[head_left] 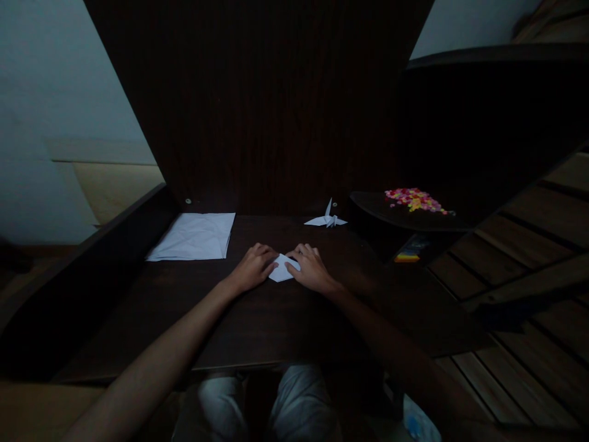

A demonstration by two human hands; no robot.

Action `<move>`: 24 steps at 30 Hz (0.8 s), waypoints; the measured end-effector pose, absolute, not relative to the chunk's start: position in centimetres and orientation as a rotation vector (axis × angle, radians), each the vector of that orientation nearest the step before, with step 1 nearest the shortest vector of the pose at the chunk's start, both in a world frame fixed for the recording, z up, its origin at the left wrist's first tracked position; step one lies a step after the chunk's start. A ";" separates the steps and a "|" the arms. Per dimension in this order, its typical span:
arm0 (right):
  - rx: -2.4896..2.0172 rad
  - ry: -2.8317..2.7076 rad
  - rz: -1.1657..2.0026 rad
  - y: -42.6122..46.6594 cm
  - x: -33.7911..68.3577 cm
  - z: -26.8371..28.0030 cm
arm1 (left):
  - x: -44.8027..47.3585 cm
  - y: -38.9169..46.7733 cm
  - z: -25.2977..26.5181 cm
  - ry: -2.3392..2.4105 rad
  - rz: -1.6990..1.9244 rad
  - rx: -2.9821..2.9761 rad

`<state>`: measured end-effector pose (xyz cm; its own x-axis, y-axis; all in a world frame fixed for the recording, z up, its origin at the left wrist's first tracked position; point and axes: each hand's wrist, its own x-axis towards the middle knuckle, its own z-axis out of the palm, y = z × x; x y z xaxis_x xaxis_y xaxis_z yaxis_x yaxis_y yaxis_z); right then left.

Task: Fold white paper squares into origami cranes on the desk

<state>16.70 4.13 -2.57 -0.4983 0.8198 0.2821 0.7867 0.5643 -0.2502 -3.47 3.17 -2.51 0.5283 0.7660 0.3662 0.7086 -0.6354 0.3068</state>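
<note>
A small piece of folded white paper [281, 271] lies on the dark desk, between my two hands. My left hand [253, 267] grips its left edge, thumb on top and fingers curled at the far side. On the right edge, my right hand [313, 268] holds it the same way, its thumb pressed on the paper. Beyond my right hand stands a white origami crane [327, 218] with its wings spread. To the left, a stack of white paper sheets [196, 236] rests near the desk's back panel.
A dark raised shelf [368, 205] at the right bears a pile of small pink, red and yellow pieces [416, 200]. Below it sits something orange and yellow [407, 258]. A low side board [92, 264] bounds the desk on the left; wooden slats [515, 245] lie off to the right.
</note>
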 end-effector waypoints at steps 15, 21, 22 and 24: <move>-1.088 -2.417 0.138 4.5 17.0 -2.6 | -2.9 2.9 -2.9 1.220 0.892 2.628; -0.992 -2.472 0.116 4.2 17.2 -2.2 | -3.0 2.4 -2.2 1.146 0.764 2.722; -0.983 -2.491 0.108 4.2 17.3 -2.1 | -3.0 2.3 -2.2 1.125 0.754 2.728; -0.938 -2.534 0.092 4.1 17.3 -2.0 | -3.2 2.2 -2.0 1.076 0.741 2.725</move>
<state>17.35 4.12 -1.98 -0.6763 0.6340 0.3752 0.6050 0.7685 -0.2081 -3.19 2.19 -1.96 0.6275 0.6692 0.3981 0.6105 -0.7401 0.2818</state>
